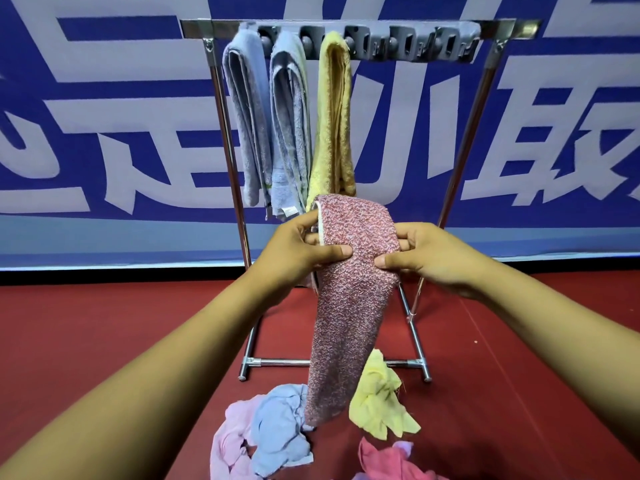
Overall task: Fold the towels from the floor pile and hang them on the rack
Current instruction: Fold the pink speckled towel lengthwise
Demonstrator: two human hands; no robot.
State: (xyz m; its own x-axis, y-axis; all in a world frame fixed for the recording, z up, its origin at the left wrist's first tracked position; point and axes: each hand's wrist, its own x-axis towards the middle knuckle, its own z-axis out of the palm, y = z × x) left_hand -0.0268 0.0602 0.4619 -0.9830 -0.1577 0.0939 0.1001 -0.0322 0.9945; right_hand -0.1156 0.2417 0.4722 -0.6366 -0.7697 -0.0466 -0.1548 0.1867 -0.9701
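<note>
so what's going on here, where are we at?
A person holds a folded pink speckled towel up in front of the rack, the left hand and the right hand each pinching its upper part. Three folded towels already hang at the rack's left end: two blue-grey and one yellow. Unfolded cloths remain on the red floor: yellow, blue, pale pink and a deeper pink.
</note>
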